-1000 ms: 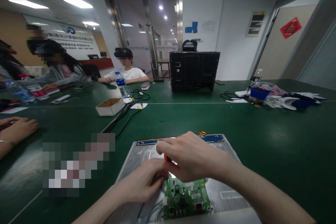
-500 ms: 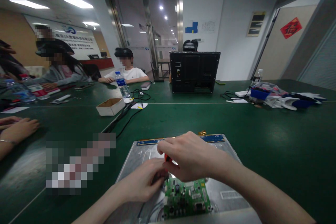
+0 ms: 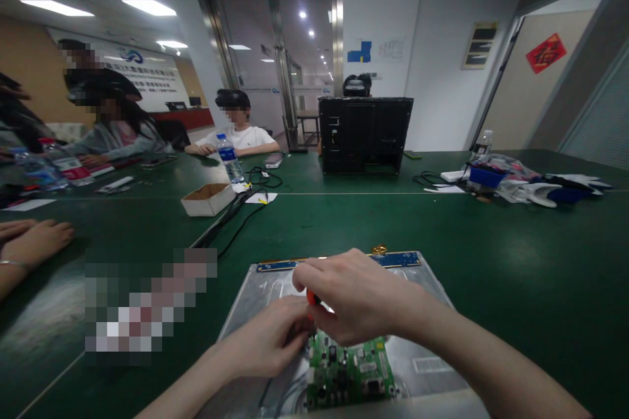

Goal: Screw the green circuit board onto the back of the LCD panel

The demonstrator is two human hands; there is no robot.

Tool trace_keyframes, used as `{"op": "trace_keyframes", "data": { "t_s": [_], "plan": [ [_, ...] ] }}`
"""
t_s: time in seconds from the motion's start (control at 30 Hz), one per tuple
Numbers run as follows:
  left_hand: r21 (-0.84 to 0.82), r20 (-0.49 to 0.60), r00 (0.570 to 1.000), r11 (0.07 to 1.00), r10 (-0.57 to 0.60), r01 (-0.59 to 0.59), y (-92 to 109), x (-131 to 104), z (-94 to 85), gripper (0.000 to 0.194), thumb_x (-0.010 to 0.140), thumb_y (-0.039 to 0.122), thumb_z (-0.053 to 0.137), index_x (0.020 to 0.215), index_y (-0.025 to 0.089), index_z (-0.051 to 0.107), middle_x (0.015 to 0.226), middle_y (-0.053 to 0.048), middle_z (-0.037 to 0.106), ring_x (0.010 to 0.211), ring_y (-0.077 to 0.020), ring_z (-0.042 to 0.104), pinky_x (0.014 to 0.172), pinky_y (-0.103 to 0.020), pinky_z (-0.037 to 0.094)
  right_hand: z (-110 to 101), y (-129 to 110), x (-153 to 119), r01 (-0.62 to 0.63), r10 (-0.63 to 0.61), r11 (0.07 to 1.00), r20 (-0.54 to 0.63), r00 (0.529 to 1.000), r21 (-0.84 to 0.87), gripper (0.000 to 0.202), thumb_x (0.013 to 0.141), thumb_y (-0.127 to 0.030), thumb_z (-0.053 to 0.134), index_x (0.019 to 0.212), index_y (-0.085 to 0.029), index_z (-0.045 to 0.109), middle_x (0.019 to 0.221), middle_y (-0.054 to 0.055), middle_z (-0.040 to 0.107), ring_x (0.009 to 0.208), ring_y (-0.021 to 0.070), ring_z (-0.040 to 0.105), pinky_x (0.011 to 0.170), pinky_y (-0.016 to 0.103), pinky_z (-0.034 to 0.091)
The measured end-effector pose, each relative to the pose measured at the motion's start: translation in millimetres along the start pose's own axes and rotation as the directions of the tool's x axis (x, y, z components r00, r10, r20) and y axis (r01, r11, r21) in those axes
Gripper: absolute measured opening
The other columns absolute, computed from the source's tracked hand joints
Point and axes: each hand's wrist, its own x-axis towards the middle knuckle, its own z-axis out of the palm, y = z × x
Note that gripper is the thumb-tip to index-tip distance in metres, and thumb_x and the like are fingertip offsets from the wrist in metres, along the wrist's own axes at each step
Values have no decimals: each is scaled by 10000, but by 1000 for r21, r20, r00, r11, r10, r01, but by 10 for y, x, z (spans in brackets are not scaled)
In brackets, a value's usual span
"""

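Observation:
A silver metal panel (image 3: 427, 347) lies at the table's near edge, with a green circuit board (image 3: 351, 370) on its near part and a blue strip board (image 3: 403, 259) along its far edge. My right hand (image 3: 351, 294) is closed round an orange-and-black handle (image 3: 312, 297), above the board's upper left corner. Close against it, my left hand (image 3: 275, 337) has its fingers curled together at the same corner. What lies between the left fingertips is hidden, and so is the lower end of the handled tool.
On the green table (image 3: 304, 226) stand an open box (image 3: 207, 200), a water bottle (image 3: 228, 158) and a black monitor casing (image 3: 364, 136). Cables run left of centre. Bags and gloves (image 3: 521, 180) lie right. Another person's hands (image 3: 39, 242) rest at the left edge.
My right hand has turned slightly over the orange handle. My left hand has stayed at the board's corner.

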Motion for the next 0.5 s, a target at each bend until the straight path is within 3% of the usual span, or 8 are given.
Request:
{"op": "trace_keyframes", "data": {
  "t_s": [0.3, 0.5],
  "plan": [
    [5, -38, 997, 998, 62, -61, 47, 15, -25, 156, 808, 96, 442, 869, 200, 541, 823, -20, 620, 714, -179, 546, 657, -267, 419, 23, 8, 29, -82, 83, 994, 13, 996, -68, 227, 956, -407, 605, 925, -184, 577, 824, 33, 718, 637, 145, 594, 506, 298, 200],
    [-7, -39, 998, 999, 49, -49, -16, 4, 6, 155, 786, 110, 453, 878, 195, 544, 829, -35, 635, 750, -206, 582, 687, -294, 443, -9, -24, 4, 0, 0, 1000, -4, 1000, -1, 158, 875, -228, 561, 1015, -153, 556, 984, 65, 704, 698, 154, 594, 494, 290, 249]
  ]
}}
